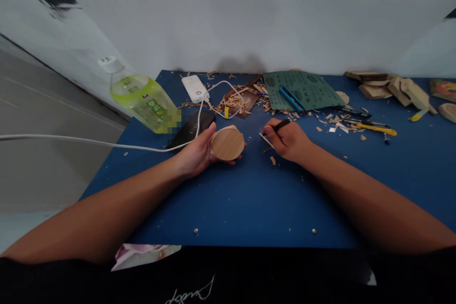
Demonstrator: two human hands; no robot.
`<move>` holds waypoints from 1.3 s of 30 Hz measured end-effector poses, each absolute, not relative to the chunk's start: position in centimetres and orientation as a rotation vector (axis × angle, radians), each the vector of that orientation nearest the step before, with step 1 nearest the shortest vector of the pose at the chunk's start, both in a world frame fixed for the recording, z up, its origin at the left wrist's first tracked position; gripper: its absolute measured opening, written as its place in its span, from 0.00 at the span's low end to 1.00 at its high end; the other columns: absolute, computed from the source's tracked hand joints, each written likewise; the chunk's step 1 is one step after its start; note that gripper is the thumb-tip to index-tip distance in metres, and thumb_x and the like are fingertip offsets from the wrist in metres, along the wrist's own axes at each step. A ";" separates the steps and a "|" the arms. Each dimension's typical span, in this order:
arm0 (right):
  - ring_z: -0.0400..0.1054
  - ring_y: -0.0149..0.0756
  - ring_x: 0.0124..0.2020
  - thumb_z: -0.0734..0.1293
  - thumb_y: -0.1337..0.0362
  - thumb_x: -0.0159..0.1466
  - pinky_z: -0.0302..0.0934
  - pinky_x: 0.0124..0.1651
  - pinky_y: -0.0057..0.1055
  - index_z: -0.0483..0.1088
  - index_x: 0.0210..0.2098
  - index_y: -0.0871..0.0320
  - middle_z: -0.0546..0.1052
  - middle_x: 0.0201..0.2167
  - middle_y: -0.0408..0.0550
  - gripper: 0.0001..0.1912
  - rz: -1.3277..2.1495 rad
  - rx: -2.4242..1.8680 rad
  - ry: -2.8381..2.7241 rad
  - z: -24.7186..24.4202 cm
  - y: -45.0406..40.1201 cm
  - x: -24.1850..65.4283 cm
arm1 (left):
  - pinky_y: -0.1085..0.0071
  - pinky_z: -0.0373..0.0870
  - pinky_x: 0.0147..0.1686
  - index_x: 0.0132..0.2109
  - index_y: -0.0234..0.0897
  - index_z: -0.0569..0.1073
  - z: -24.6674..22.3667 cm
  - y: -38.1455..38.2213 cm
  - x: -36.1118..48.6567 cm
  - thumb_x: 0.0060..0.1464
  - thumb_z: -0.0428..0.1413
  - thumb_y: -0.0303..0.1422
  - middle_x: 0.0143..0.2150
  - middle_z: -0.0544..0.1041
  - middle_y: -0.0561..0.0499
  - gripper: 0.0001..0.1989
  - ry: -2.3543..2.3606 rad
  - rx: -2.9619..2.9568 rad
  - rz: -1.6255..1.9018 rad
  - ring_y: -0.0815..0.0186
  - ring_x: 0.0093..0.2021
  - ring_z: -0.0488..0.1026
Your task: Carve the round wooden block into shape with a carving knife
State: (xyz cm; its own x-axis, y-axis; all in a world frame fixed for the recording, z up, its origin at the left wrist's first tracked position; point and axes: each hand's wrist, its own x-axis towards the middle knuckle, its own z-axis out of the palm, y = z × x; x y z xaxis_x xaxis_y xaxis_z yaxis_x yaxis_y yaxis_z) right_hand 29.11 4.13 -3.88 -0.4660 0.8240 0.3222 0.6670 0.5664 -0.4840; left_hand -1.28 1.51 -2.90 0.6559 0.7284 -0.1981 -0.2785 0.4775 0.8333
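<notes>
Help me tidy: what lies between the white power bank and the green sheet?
A white cable loop and wood shavings, some on a brown sheet: head view.

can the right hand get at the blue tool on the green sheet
Probably yes: the blue tool lies uncovered on the green sheet, just beyond the right hand, though its grip holds a slim dark tool.

The round disc (228, 144) is pale wood, its face flat and smooth-looking with visible grain, while the shavings (233, 100) are thin curled wood. The tabletop (235, 204) has a matt blue surface. The bottle (142, 97) is clear, glossy plastic, and the green sheet (315, 89) looks like matt, printed paper.
</notes>
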 end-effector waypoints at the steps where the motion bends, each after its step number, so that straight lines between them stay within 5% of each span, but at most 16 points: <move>1: 0.71 0.45 0.36 0.54 0.48 0.78 0.60 0.38 0.37 0.74 0.43 0.53 0.76 0.29 0.49 0.23 0.398 -1.189 -2.274 -3.8 4.1 29.1 | 0.58 0.81 0.46 0.74 0.33 0.61 -2.9 1.5 -1.3 0.74 0.41 0.56 0.64 0.78 0.29 0.37 0.584 0.869 0.660 0.47 0.53 0.84; 12: 0.70 0.44 0.36 0.53 0.47 0.78 0.59 0.38 0.36 0.74 0.42 0.55 0.76 0.29 0.50 0.25 0.387 -1.169 -2.282 -3.6 4.2 29.1 | 0.57 0.82 0.46 0.67 0.31 0.69 -3.0 1.6 -1.2 0.73 0.43 0.56 0.62 0.80 0.30 0.35 0.597 0.876 0.663 0.46 0.51 0.84; 39: 0.70 0.42 0.33 0.54 0.51 0.79 0.57 0.37 0.36 0.73 0.41 0.55 0.77 0.31 0.50 0.22 0.306 -1.173 -2.307 -3.8 4.2 29.0 | 0.58 0.82 0.44 0.68 0.36 0.68 -2.8 1.5 -0.9 0.68 0.49 0.60 0.60 0.81 0.33 0.37 0.662 0.870 0.664 0.47 0.50 0.85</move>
